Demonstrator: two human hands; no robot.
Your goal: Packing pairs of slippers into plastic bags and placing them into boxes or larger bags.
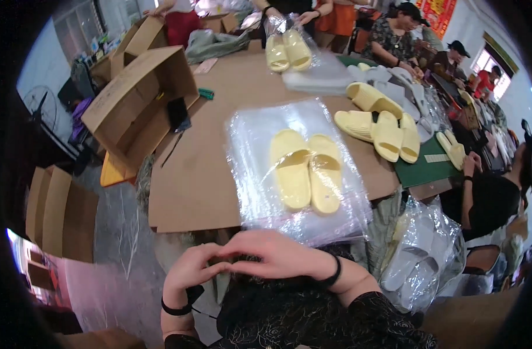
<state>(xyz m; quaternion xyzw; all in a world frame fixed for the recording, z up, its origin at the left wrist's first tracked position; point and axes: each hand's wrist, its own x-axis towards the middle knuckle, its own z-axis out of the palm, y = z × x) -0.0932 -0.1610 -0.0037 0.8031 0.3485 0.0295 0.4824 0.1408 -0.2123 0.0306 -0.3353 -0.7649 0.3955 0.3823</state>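
My left hand (193,266) and my right hand (272,255) meet at the fingertips just off the table's near edge. Their fingers are stretched out, thumbs apart from the fingers, and nothing shows in them; some fingertips overlap and are partly hidden. Beyond them a pair of pale yellow slippers (293,174) lies side by side on a stack of clear plastic bags (251,151). Neither hand touches the slippers. Several more yellow slippers (388,136) are piled to the right on the table.
An open cardboard box (123,99) tilts at the table's left. Across the table (190,192), a person handles a bagged yellow pair (288,51). Bagged grey slippers (417,256) are at my right. Another person's hand (471,163) is near slippers on a green mat (423,173).
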